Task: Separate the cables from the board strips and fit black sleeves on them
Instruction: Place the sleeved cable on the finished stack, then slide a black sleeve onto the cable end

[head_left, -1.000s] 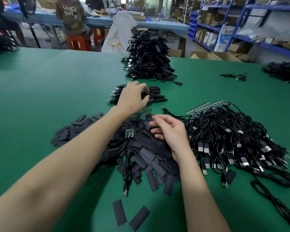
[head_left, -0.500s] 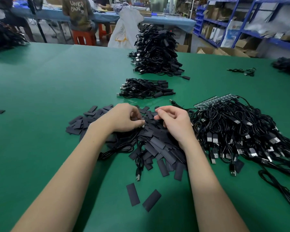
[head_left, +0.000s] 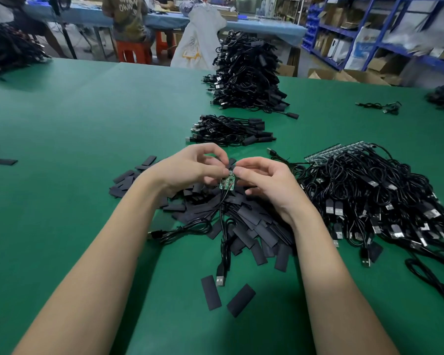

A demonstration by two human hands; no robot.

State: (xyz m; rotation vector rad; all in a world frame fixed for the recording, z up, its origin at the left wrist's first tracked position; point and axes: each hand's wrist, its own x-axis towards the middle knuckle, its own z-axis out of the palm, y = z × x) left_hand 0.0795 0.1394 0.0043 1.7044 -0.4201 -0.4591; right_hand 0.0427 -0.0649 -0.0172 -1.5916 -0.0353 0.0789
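Centre frame: left hand (head_left: 187,166), right hand (head_left: 267,180) both pinch small board (head_left: 227,182), cable (head_left: 224,226) dangling. Sleeve not yet on. Finished stacks (head_left: 244,70) upper centre; unprocessed heap (head_left: 374,196) right, sleeves (head_left: 244,224) on surface (head_left: 75,139) beneath.

My forearms are bare from the lower edge of the view to the wrists, with no sleeve cuff showing; my left hand (head_left: 190,167) and right hand (head_left: 269,183) are ungloved, the fingernails short and unpainted, above the green table (head_left: 62,149).
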